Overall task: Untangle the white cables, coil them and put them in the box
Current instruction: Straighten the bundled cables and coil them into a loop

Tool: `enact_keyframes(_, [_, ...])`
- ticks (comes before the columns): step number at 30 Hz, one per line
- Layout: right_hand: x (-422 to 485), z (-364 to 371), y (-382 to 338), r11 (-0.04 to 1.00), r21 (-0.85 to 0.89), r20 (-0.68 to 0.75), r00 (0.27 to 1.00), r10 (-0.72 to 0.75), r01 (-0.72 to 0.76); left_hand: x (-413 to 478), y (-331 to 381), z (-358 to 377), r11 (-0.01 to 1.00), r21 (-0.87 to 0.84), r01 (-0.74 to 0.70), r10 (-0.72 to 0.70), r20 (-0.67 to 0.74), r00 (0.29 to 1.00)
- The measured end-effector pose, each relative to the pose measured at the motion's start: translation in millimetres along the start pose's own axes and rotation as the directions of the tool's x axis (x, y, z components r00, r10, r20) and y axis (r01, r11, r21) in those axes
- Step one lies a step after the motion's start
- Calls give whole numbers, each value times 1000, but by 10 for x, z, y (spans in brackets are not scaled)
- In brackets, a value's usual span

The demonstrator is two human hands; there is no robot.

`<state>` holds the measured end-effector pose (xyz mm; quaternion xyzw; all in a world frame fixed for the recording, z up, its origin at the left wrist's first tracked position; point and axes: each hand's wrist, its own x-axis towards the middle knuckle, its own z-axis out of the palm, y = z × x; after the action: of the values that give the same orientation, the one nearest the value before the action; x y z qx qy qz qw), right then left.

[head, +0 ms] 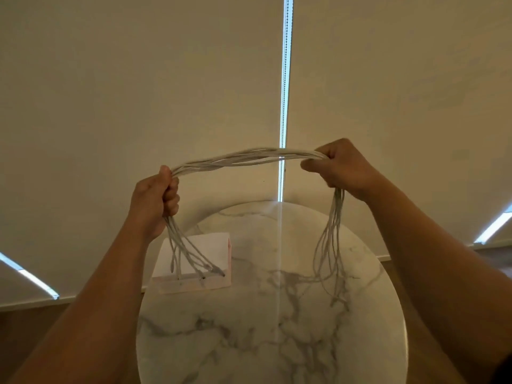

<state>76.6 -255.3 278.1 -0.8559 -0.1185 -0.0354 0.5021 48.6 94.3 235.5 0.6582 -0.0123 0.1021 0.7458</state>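
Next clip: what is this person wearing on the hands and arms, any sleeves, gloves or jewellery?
Nothing worn shows. The left hand and right hand have no gloves, and no ring, watch or bracelet is visible. The left forearm and right forearm are uncovered down to the frame edge.

The white cables (243, 157) look like smooth, matt plastic-sheathed cord, greyish in this light. The table (249, 342) has a polished marble-look top, white with grey veining and a soft sheen, while the box (194, 286) seems to be matt pale card or paper. The blinds (138, 79) are matt cream cloth and the floor (27, 322) looks like brown wood
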Motion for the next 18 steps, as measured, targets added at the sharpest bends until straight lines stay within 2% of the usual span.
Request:
enact_keyframes(3, [-36,11,32,987,-160,163,985,59,-32,-48,-146,-58,999,0,32,-32,26,999])
enact_keyframes(7, [6,-19,-5,993,-116,53,998,-24,30,-124,-253,-36,997,-11,76,-76,32,997])
enact_keyframes(10, [-28,15,20,980,-199,133,991,14,13,-132,-261,-34,997,-40,69,-67,36,997])
enact_keyframes(13, [-21,14,42,991,-126,38,998,-44,49,-138,-292,-35,996,-46,83,-80,53,995])
enact_keyframes(16, [-32,-7,48,979,-198,110,994,-21,43,-155,-320,-31,995,-49,89,-86,55,995])
enact_keyframes(18, [5,-29,56,973,-211,30,996,-90,94,-161,-328,-6,995,-40,90,-88,58,994])
